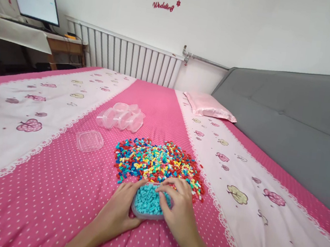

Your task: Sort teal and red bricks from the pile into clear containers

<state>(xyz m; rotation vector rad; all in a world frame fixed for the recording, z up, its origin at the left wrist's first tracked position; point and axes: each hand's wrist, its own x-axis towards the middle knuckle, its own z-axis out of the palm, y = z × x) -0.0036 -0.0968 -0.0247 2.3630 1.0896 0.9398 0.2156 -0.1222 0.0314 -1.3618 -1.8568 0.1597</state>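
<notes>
A clear plastic container (152,217) full of turquoise building bricks (147,200) rests on the bed in front of me. My left hand (122,204) grips its left side, thumb at the near edge and fingers along the far rim. Over the container's right side is my right hand (177,202), its thumb and forefinger curled close together above the bricks. Whether a brick sits between those fingertips is too small to tell. Just beyond the container spreads a pile of mixed bricks (154,160) in red, blue, yellow, white and turquoise.
A clear lid (89,141) lies flat left of the pile. Several clear containers (121,117) are grouped behind it. A pink pillow (210,106) lies by the grey headboard (287,115). A radiator (125,53) and a desk with a monitor (36,3) stand past the bed (61,191).
</notes>
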